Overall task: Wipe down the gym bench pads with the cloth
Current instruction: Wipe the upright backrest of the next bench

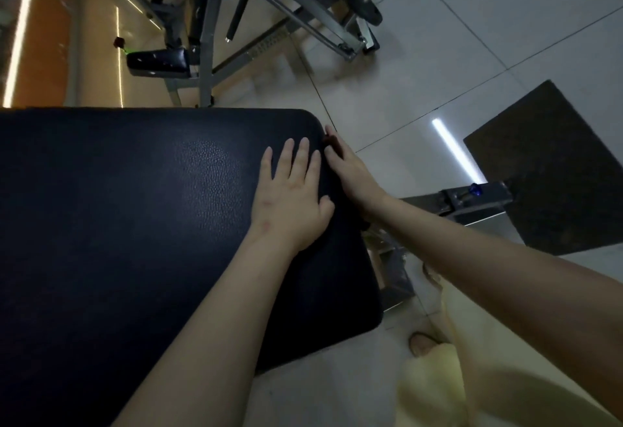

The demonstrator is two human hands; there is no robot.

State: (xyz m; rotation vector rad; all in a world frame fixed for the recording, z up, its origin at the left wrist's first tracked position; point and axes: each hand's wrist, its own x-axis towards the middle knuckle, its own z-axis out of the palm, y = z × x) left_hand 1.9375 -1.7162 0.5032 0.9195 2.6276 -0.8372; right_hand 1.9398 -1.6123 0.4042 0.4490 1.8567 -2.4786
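**Hands meet at pad's corner, cloth out of sight**

At frame centre, the left hand (291,192) lies flat on the dark pad (135,207), fingers (298,156) straight and slightly spread, holding nothing. Just to its right, the right hand (352,173) hugs the pad's edge near the rounded corner. Its fingers dip over the side, so whether they pinch anything cannot be told. No cloth can be made out; a dark smudge under those fingers may be it. Likely risks: a loosely held cloth slipping off the edge to the floor (421,72), and the bare left palm leaving prints on the pad.
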